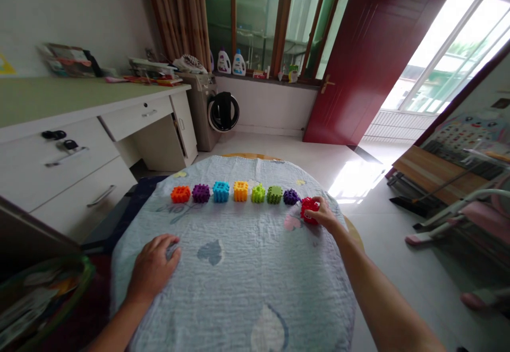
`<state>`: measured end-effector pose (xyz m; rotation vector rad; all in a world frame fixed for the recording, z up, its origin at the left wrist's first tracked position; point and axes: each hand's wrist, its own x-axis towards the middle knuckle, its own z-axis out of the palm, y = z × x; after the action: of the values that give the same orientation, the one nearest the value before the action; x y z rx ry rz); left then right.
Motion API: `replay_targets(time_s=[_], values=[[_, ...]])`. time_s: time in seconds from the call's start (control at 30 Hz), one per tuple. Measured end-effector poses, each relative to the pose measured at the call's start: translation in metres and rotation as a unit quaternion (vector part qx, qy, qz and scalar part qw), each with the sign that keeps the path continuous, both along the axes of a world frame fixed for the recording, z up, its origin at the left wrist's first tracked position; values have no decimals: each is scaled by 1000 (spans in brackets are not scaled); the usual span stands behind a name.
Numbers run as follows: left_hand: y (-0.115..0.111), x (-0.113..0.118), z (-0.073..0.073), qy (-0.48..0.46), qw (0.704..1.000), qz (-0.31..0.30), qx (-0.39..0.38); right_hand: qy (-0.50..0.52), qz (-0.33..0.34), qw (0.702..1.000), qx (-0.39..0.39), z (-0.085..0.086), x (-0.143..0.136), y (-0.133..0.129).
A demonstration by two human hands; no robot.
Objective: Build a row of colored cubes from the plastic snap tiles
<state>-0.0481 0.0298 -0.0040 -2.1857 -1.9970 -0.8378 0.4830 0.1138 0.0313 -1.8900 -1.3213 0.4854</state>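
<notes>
My right hand [323, 215] has its fingers around a red toy block [307, 209] at the right end of a row of notched plastic blocks. Leftward from it run a dark purple block [291, 197], a dark green block [274, 194], a lime green block [258, 193], a yellow block [240, 191], a blue block [220, 192], a purple block [201, 193] and an orange block [180, 194]. My left hand [155, 264] rests palm down on the cloth, thumb apart from the fingers, holding nothing. The orange block is nearest to it.
A pale blue cloth with heart prints [223, 293] covers the round table. A bin [85, 275] stands at the lower left, beside a white drawer desk [91, 166]. Behind are a washing machine [203, 112] and a red door [350, 59]. A pink chair [482, 216] is at right.
</notes>
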Motion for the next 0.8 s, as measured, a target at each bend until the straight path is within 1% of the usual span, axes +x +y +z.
replay_targets(time_s=[0.1,0.2,0.3,0.4,0.5,0.63,0.73,0.8], values=[[-1,2,3,2,1000,7,-6,-23,4,1000,0,-8,-12,-4],[-2,3,4,-2,1000,9,-16,-34,7,999,23,-14,-19,-12],[-3,4,5,-3,1000,10,-21,-33,17,998,59,-18,-27,-24],[-3,5,5,-5,1000,6,-25,-18,28,996,80,-18,-44,-39],[-3,5,6,-7,1000,8,-28,5,82,993,87,-14,-72,-55],[-4,6,9,-11,1000,4,-25,56,165,980,99,-2,-118,-71],[-4,6,9,-13,1000,1,-25,119,239,960,89,5,-145,-78],[-4,6,8,-15,1000,2,-26,162,274,943,92,7,-152,-77]])
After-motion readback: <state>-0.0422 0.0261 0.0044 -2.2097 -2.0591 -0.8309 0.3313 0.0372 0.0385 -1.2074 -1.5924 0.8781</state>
